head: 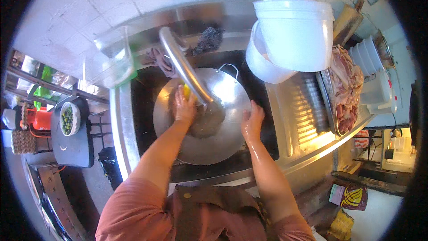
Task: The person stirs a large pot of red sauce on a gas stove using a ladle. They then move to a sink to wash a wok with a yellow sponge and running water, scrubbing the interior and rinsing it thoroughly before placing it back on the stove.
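A wide metal wok (230,93) with a loop handle sits in the dark sink basin (143,107). My left hand (185,107) is inside it, pressing a yellow sponge (186,90) to the far left of its wall; the fingers partly cover the sponge. Wet to the forearm, my right hand (253,120) grips the wok's right rim, thumb on the inner side. The curved steel faucet (182,62) reaches over the wok, its mouth above the centre. Some murky water (207,124) lies in the bottom.
Behind the sink are a grey cloth (162,62) and a dark scouring pad (209,40). White buckets (294,36) stand at its right back corner. Farther right, a metal tray (329,107) holds raw meat (346,87). A clear plastic container (112,62) stands at the left back.
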Demonstrator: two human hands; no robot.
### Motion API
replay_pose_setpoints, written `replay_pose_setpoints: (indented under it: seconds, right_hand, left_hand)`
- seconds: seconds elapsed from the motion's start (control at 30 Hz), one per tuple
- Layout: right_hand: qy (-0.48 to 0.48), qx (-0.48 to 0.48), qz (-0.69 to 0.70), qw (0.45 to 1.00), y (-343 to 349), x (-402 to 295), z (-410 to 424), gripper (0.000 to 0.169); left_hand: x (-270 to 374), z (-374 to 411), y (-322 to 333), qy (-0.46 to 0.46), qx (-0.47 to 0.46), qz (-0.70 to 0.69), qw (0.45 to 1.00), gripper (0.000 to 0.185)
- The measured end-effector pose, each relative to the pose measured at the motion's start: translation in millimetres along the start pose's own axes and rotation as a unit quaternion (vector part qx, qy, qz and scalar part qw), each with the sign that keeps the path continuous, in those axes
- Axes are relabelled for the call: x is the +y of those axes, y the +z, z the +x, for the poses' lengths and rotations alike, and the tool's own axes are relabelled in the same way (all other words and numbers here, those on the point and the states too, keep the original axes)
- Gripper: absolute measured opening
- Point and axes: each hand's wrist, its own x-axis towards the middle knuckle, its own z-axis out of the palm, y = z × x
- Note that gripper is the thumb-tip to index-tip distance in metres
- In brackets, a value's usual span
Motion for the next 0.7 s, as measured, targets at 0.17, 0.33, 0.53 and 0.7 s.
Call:
replay_pose_setpoints:
  seconds: [0.17, 0.33, 0.53, 0.7]
  right_hand:
    - [0.194, -0.074, 0.314, 0.926, 1, 0, 2, 0.039]
    - [0.18, -0.123, 0.305, 0.927, 4, 16, 0, 0.044]
    - [0.118, -0.089, 0.234, 0.961, 9, 18, 3, 0.043]
    - [0.216, -0.11, 0.4, 0.884, 12, 20, 5, 0.039]
  left_hand:
    - [142, 25, -10, -0.024, 0.178, -0.393, 0.902, 0.057]
    - [119, 112, 17, -0.144, 0.26, -0.515, 0.804, 0.048]
    - [154, 82, -26, 0.024, 0.299, -0.449, 0.842, 0.059]
    - [100, 70, -10, 0.092, 0.158, -0.292, 0.939, 0.066]
